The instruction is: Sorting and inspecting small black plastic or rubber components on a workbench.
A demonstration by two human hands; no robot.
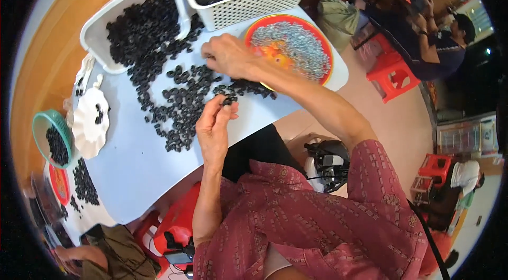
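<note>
My left hand (212,124) is near the table's front edge, thumb and fingers pinched on a small black ring-shaped part (227,102). My right hand (230,57) hovers low over the far side of the loose black parts (182,97), its fingers curled; what they hold, if anything, is hidden. Those parts are small, dark and round, spread across the pale table (137,174). Beside my right wrist lies a round red tray (329,52) heaped with small silvery metal pieces (299,47). My right forearm crosses over the tray's near edge.
A white bin (91,42) tipped toward me spills black parts onto the table. Behind stands a white perforated basket (254,9) of black pieces. At left are a scalloped white dish (90,132) and a green basket (39,126). Other people sit at right and lower left, near red stools (389,71).
</note>
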